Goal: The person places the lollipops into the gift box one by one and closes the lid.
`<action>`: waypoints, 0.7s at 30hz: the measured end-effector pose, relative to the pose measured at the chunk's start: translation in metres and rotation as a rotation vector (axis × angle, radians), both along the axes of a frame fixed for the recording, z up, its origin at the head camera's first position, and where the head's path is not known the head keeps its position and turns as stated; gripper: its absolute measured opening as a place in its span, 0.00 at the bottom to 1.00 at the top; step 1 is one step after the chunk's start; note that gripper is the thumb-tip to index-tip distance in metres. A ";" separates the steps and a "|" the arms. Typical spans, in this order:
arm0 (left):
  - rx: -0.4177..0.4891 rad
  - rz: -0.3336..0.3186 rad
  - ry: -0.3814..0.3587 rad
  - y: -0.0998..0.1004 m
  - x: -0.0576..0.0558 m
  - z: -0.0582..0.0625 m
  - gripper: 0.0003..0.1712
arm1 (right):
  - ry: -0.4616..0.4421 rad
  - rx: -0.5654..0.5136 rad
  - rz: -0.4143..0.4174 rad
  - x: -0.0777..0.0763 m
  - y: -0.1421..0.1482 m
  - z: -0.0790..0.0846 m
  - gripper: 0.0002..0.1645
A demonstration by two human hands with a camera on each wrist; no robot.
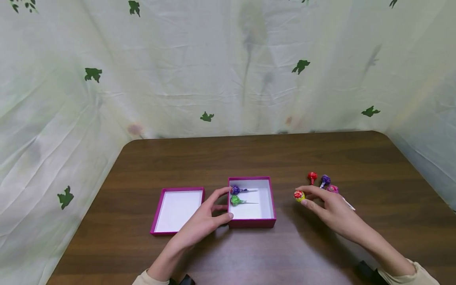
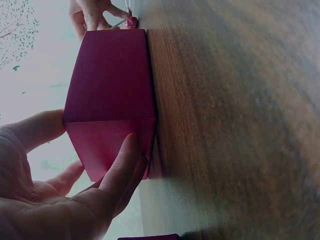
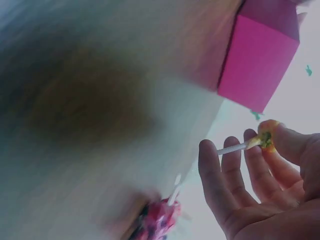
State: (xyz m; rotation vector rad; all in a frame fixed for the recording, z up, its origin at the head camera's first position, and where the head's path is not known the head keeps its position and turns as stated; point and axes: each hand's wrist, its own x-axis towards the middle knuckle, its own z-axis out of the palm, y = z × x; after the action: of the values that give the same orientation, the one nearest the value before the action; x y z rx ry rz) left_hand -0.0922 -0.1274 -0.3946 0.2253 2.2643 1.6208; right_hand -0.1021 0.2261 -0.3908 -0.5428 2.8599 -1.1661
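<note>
Between the thumb and fingers of my right hand (image 1: 335,211) is a yellow and red lollipop (image 1: 298,196), held above the table to the right of a magenta box (image 1: 252,223). In the right wrist view its white stick (image 3: 232,148) runs along the fingers. My left hand (image 1: 199,225) holds the box at its left side, thumb at the near corner and fingers on the side wall. Inside the white interior lie a purple lollipop (image 1: 235,190) and a green lollipop (image 1: 236,200), side by side, sticks pointing right.
Beyond my right hand lie a red lollipop (image 1: 312,176), another purple lollipop (image 1: 325,180) and a pink lollipop (image 1: 333,189), partly behind the hand. The box's lid (image 1: 179,211) rests inside up on the brown table (image 1: 107,237), left of the box. A pale leaf-patterned curtain (image 1: 221,71) stands behind.
</note>
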 end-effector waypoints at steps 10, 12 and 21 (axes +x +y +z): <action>0.005 0.002 0.008 0.001 0.000 -0.001 0.36 | -0.158 -0.310 0.118 0.003 -0.021 0.011 0.19; 0.007 0.003 0.011 0.001 0.000 -0.001 0.36 | -0.168 -0.358 0.135 0.004 -0.026 0.012 0.18; 0.005 0.007 0.004 0.000 0.000 -0.001 0.36 | -0.174 -0.508 0.189 0.004 -0.047 0.019 0.18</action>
State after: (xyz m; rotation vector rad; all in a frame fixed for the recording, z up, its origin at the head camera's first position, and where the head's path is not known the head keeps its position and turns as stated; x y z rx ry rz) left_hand -0.0921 -0.1271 -0.3954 0.2228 2.2666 1.6317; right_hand -0.0982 0.1793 -0.3717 -0.6605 2.3012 -1.8022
